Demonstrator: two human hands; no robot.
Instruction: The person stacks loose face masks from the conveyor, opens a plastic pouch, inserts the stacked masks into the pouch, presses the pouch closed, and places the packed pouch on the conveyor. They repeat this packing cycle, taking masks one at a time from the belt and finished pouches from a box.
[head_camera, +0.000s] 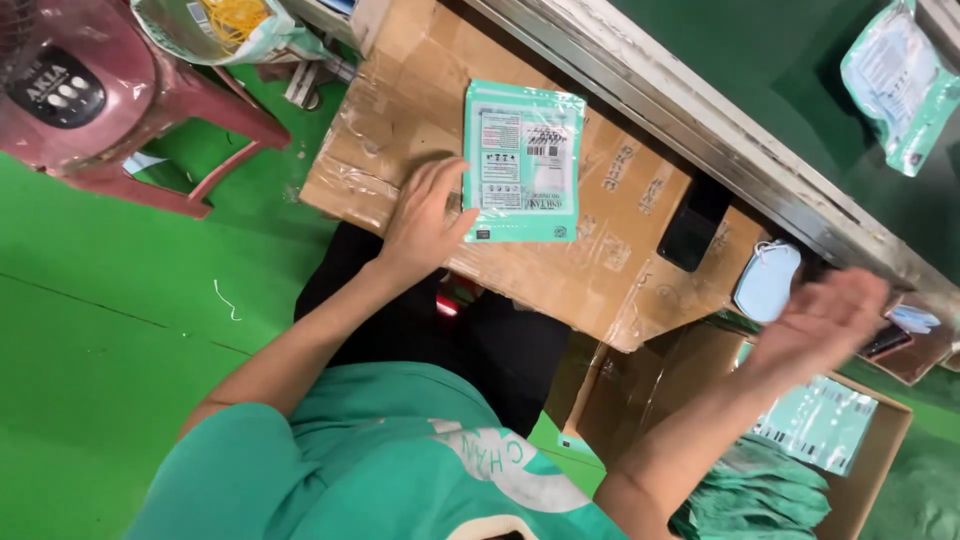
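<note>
My left hand (425, 218) lies flat on a cardboard board (400, 110) across my lap, its fingertips touching the left edge of a teal plastic packet (521, 160) with a printed label. My right hand (820, 322) is blurred, raised with fingers apart and nothing held in it, just right of a pale blue face mask (765, 283) at the board's right end. A black phone (693, 225) rests on the board between the packet and the mask.
An open carton (885, 475) below my right hand holds more teal packets. A metal rail (700, 120) borders a dark green belt carrying another packet (895, 80). A red plastic stool (150, 130) and a bag stand on the green floor at left.
</note>
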